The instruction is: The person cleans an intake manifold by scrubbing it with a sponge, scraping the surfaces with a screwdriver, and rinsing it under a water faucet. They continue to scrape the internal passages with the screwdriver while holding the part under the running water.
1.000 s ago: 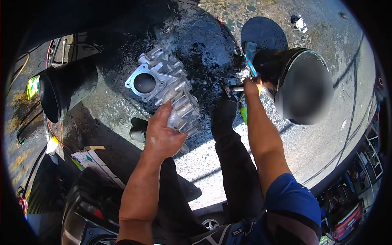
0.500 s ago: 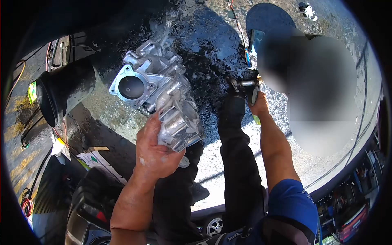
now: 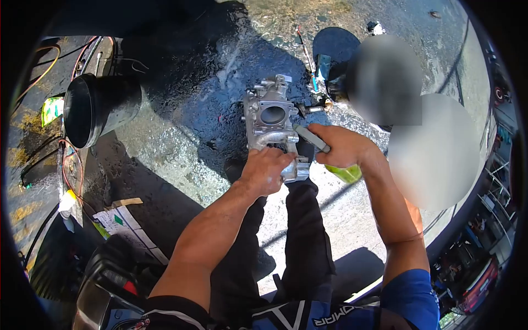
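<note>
A silver cast-metal intake manifold (image 3: 272, 132) with a round flanged opening stands out in front of me over the wet floor. My left hand (image 3: 267, 170) is closed around its near end. To its right, my right hand (image 3: 346, 146) grips what looks like a spray bottle (image 3: 312, 138), its grey head pointing towards the manifold. The green body shows below my fist, and my palm hides the rest. Just beyond that hand lies a small metal part with a short shaft (image 3: 313, 109).
A black bucket (image 3: 102, 110) is at the left, near hoses and cables. A thin tool with a blue end (image 3: 314, 82) lies on the wet concrete. A blurred area covers the right side. Behind the printed box (image 3: 129, 228), a vehicle (image 3: 110, 280) shows at lower left.
The manifold has moved right and turned, its round opening now facing up towards me. My right hand has come back closer to it with the spray bottle, away from the small metal part.
</note>
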Action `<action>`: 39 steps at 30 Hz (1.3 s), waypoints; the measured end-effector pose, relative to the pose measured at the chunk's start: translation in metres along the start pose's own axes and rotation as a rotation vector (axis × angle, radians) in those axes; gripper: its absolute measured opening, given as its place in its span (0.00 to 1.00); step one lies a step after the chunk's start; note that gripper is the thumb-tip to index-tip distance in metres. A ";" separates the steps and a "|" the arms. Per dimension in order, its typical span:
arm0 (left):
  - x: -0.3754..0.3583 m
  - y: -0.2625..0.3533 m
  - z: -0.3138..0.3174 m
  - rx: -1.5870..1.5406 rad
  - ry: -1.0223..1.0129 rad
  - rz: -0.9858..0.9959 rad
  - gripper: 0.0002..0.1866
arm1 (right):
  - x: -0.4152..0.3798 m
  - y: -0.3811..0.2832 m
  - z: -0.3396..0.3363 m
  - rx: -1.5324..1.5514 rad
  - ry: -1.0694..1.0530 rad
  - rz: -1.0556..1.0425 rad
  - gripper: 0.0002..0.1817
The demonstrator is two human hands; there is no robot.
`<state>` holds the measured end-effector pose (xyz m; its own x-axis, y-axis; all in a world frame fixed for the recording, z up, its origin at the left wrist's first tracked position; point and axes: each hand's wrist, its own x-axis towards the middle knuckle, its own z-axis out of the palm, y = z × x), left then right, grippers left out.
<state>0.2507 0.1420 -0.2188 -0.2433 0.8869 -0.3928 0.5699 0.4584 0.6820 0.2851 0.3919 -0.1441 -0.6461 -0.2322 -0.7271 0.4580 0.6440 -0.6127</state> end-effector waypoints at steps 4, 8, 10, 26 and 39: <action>-0.008 0.000 0.007 0.060 0.019 0.015 0.34 | 0.033 -0.013 0.007 -0.142 -0.051 0.102 0.26; -0.011 -0.005 0.006 0.031 0.071 0.014 0.33 | 0.047 -0.008 0.019 -0.166 0.006 0.134 0.24; -0.011 -0.009 0.005 0.022 0.093 0.026 0.33 | 0.050 -0.007 0.021 -0.145 0.035 0.076 0.24; -0.006 -0.019 0.009 -0.062 0.324 0.003 0.34 | 0.045 0.125 0.071 -0.010 0.300 0.118 0.32; -0.002 -0.055 -0.029 -0.257 0.398 -0.074 0.39 | 0.195 0.291 0.076 -0.171 0.265 0.500 0.31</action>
<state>0.1969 0.1169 -0.2376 -0.5866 0.7813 -0.2134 0.3389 0.4761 0.8114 0.3394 0.4788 -0.4877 -0.5177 0.3054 -0.7992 0.6554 0.7421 -0.1410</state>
